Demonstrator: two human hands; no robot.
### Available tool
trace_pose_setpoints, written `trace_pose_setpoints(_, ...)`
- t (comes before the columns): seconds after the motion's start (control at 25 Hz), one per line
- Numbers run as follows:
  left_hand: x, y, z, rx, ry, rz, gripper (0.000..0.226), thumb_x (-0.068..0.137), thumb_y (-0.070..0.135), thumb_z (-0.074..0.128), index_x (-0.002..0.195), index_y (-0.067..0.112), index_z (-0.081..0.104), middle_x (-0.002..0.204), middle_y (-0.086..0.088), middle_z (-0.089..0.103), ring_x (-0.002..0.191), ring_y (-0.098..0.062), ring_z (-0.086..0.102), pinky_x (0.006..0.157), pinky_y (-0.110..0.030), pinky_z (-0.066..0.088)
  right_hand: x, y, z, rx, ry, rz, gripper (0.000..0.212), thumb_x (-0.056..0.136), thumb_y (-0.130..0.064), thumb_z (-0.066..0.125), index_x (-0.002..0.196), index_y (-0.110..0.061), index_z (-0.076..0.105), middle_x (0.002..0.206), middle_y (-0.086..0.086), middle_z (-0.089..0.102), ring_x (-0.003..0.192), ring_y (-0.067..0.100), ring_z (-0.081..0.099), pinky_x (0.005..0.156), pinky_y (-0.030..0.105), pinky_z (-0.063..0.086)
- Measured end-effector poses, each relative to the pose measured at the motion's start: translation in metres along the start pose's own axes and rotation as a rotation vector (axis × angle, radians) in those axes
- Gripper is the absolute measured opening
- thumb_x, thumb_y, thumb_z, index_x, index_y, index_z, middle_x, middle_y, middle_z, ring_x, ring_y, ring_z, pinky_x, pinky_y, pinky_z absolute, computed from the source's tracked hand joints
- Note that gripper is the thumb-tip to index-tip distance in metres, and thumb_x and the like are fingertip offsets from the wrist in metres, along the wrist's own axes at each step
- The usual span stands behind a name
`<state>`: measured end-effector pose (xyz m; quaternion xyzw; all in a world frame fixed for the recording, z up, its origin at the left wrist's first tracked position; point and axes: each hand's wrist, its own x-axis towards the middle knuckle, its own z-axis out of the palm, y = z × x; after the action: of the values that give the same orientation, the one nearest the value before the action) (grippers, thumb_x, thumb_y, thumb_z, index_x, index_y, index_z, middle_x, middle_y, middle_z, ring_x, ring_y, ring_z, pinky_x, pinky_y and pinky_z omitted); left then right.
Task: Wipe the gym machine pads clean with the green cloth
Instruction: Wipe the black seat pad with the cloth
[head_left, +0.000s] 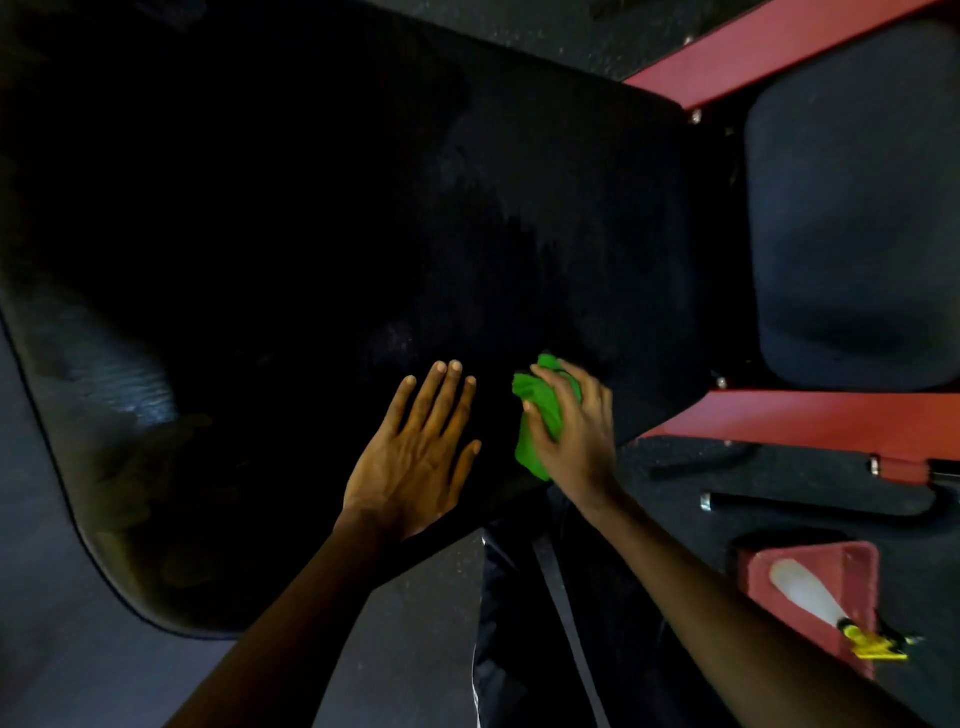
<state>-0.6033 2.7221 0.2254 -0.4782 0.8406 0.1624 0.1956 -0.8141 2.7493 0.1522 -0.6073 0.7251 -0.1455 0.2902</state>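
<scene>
Both hands near pad's (467, 208) front edge: left hand (413, 457) flat, right hand (576, 426) clutching green cloth (540, 410)

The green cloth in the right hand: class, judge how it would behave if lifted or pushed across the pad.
The green cloth is bunched into folds under the right hand, so it is probably floppy and light. Pushed along the large black pad, it would likely crumple and drag rather than roll.
</scene>
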Motion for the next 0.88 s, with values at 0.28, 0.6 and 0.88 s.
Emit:
trace_pose_setpoints(0.28, -0.001, 0.000, 0.000, 0.000, 0.005, -0.010, 0.069, 0.104, 0.050, 0.013, 0.159, 0.008, 0.006, 0.166, -0.014, 0.002, 0.154, -0.029, -0.004, 0.125, -0.049, 0.003, 0.104, -0.003, -0.007, -0.004, 0.065, 0.147, 0.039, 0.090, -0.037, 0.063, 0.129, -0.030, 0.060, 0.132, 0.002, 0.053, 0.114, 0.029, 0.051, 0.096, 0.045, 0.046)
trace_pose_setpoints(0.6, 0.000, 0.001, -0.001, 0.016, -0.009, -0.006, 0.069, 0.105, 0.050, 0.019, 0.159, 0.008, 0.010, 0.166, -0.014, 0.006, 0.154, -0.028, -0.002, 0.125, -0.047, 0.003, 0.005, -0.024, -0.001, 0.024, 0.009, 0.156, 0.046, 0.090, -0.039, 0.058, 0.136, -0.034, 0.055, 0.141, -0.002, 0.048, 0.121, 0.026, 0.049, 0.099, 0.042, 0.045)
trace_pose_setpoints(0.88, 0.000, 0.001, 0.001, 0.043, 0.018, -0.005, 0.069, 0.103, 0.049, 0.021, 0.158, 0.007, 0.014, 0.166, -0.015, 0.009, 0.155, -0.027, 0.003, 0.125, -0.047, 0.004, 0.005, -0.003, -0.005, -0.006, -0.039, 0.097, 0.041, 0.090, -0.037, 0.062, 0.131, -0.034, 0.058, 0.137, -0.001, 0.051, 0.116, 0.027, 0.050, 0.096, 0.044, 0.047)
